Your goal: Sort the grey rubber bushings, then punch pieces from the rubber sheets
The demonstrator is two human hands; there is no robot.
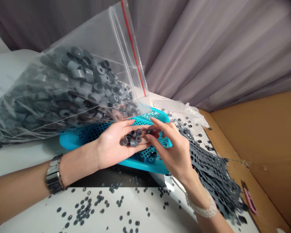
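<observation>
though small, hollow grey caps (133,142)

Gray curtain (215,42) hangs beyond the table's (177,223) far edge. Cardboard (262,129) borders the right edge; pink-handled tool (250,201) lies along it. Crumpled plastic (195,115): far right corner.

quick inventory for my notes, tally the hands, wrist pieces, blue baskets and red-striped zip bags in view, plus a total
Hands: 2 (left hand, right hand)
Wrist pieces: 2 (watch, white bracelet)
Blue basket: 1
Red-striped zip bag: 1
Total: 6
</observation>
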